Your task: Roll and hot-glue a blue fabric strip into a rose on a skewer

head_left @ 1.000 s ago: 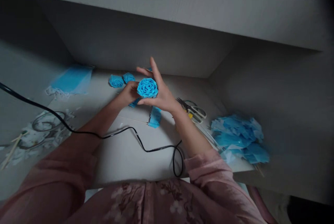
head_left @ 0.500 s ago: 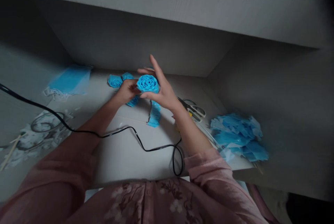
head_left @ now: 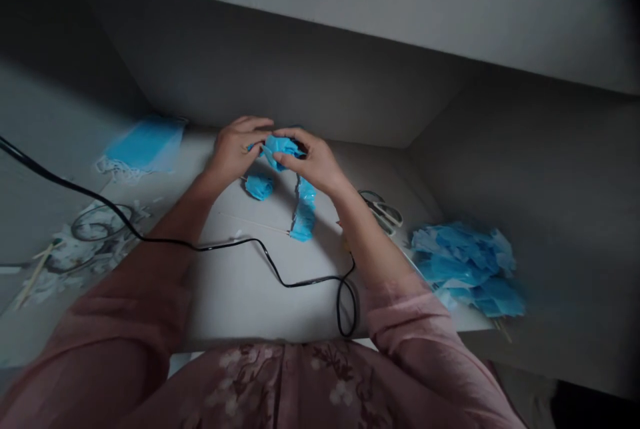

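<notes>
A blue rosette-like flower (head_left: 281, 151), made of thin crinkled sheet material, is held up between both hands over the back of the table. My right hand (head_left: 314, 157) grips it from the right, thumb in front and fingers curled over the top. From the left, my left hand (head_left: 236, 147) pinches the flower's edge with thumb and fingertips. Below them a second blue flower (head_left: 259, 187) lies on the table. A ruffled blue strip (head_left: 304, 212) lies near it, touching the end of a thin wooden stick (head_left: 255, 223).
Scissors (head_left: 386, 214) lie right of my right forearm, before a heap of blue pieces (head_left: 467, 265). Blue face masks (head_left: 146, 142) are stacked at the back left, with white scraps (head_left: 95, 235) nearer. A black cable (head_left: 280, 275) crosses the front; a shelf overhangs above.
The flower has tipped from showing its spiral face to showing its side. My right fingers have closed around it, and my left hand has risen to its edge.
</notes>
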Demonstrator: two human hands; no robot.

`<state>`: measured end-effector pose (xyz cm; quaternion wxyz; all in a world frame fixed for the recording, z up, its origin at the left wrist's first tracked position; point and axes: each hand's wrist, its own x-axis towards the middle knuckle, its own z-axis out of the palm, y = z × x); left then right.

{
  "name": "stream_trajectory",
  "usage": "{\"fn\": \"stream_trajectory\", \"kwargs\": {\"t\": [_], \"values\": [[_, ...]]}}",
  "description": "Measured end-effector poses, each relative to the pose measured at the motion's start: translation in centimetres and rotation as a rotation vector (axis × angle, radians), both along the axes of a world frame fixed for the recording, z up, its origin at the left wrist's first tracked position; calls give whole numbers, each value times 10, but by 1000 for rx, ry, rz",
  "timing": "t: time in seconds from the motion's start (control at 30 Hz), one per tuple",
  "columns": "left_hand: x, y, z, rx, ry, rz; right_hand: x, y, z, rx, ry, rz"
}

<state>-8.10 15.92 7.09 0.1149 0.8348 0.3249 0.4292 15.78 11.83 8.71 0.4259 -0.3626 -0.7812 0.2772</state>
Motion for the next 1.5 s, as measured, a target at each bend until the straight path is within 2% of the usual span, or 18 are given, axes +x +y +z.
{"fn": "stream_trajectory", "kwargs": {"t": [0.1,0.2,0.27,0.37,0.53,0.67,0.8,0.93,1.1,1.2,1.3,1.5], "values": [[-16,6,6,-6,-43,147,-1,52,-14,63,-61,-89],[-30,15,7,3,-93,239,-2,100,-32,41,-223,-204],[-34,19,5,53,-128,263,-6,123,-45,7,-322,-245],[-35,22,1,139,-164,256,-15,140,-63,-13,-418,-255],[-36,21,1,167,-154,243,-23,148,-90,-52,-506,-192],[-38,21,2,135,-149,251,-15,149,-100,-58,-483,-115],[-37,21,3,113,-141,242,-8,149,-98,-68,-508,-38],[-36,20,3,128,-134,253,-10,153,-97,-37,-537,-32],[-37,20,2,127,-124,268,-12,158,-102,49,-536,-122],[-39,21,1,105,-129,257,-11,153,-104,95,-542,-201],[-38,20,1,88,-121,254,-9,147,-102,94,-565,-223],[-33,18,-2,57,-69,259,-5,145,-91,66,-576,-67]]}}
